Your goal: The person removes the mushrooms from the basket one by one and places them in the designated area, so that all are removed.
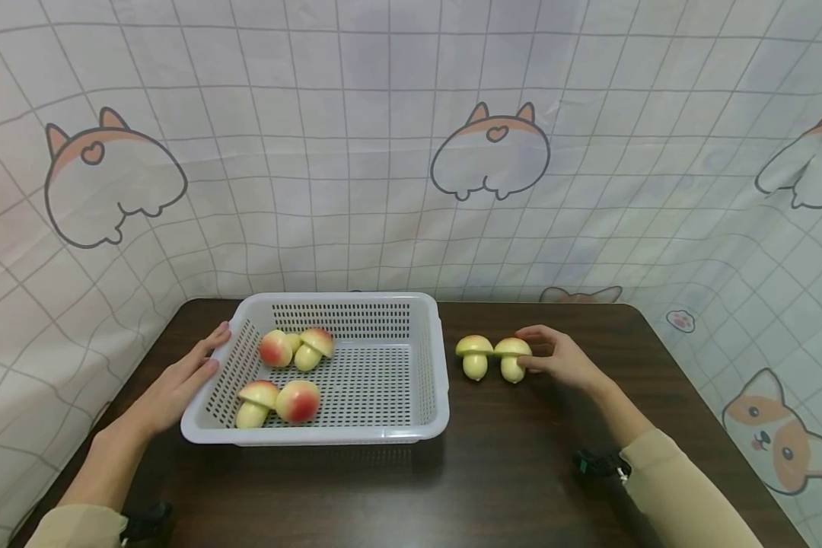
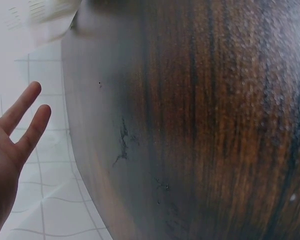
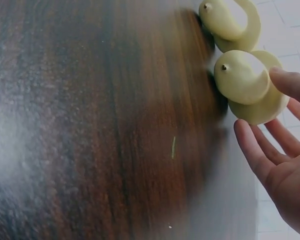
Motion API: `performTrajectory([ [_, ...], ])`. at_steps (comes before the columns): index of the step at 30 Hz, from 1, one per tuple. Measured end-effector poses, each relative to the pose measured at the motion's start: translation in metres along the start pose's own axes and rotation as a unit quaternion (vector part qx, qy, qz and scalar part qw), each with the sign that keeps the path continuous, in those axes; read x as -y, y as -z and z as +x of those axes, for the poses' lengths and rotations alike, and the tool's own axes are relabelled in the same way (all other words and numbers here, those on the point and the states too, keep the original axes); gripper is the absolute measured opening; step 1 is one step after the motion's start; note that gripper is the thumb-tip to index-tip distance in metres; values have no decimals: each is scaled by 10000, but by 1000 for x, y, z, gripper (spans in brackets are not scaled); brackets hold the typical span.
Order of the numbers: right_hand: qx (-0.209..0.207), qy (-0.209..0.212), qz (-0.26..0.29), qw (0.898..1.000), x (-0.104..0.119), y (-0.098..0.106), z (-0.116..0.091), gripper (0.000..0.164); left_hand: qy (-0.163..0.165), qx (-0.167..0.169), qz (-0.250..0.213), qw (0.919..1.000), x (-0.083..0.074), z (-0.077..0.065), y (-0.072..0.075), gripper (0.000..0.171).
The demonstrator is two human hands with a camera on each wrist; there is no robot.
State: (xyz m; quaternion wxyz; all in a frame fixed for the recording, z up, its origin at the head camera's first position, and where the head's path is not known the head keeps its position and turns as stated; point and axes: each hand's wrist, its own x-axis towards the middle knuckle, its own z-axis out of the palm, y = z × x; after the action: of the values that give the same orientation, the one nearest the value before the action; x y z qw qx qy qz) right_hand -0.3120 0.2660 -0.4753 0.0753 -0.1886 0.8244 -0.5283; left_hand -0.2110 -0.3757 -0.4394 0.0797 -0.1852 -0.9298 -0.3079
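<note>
Two yellow-green toy mushrooms stand side by side on the table, to the right of a white perforated basket [image 1: 411, 435]. My right hand [image 1: 556, 355] holds the right-hand mushroom [image 1: 512, 368], its thumb at the front and its fingers around the cap's far side. In the right wrist view, that mushroom [image 3: 242, 77] touches the left-hand one [image 3: 222, 20]. Against the basket's left rim rests my left hand [image 1: 178, 387], fingers extended. The left wrist view shows spread fingers [image 2: 32, 132] at its left edge. Inside the basket lie several red-and-yellow toy mushrooms [image 1: 298, 402], some with stems hidden.
The dark wooden table [image 1: 493, 487] bears everything. A white gridded cloth [image 1: 383, 190] with dog drawings hangs behind the table and along its sides. Dark bands [image 1: 599, 463] sit on both wrists.
</note>
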Motion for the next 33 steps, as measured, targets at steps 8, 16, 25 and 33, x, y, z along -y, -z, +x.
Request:
performTrajectory([
  [8, -8, -109, -808, 9967, 9, 13, -6, 60, -69, -32, -137, 9999, 1, 0, -1, 53],
  [16, -14, -82, -1092, 9940, 21, 30, -6, 60, -59, -31, -134, 9999, 0, 1, 1, 54],
  [25, -23, 12, -1093, 9940, 46, 34, 5, 60, -28, -11, -125, 9999, -1, 0, 1, 54],
  [33, 94, 156, -877, 9960, 73, 24, 21, 59, -65, -10, -131, 9999, 0, 0, 1, 54],
])
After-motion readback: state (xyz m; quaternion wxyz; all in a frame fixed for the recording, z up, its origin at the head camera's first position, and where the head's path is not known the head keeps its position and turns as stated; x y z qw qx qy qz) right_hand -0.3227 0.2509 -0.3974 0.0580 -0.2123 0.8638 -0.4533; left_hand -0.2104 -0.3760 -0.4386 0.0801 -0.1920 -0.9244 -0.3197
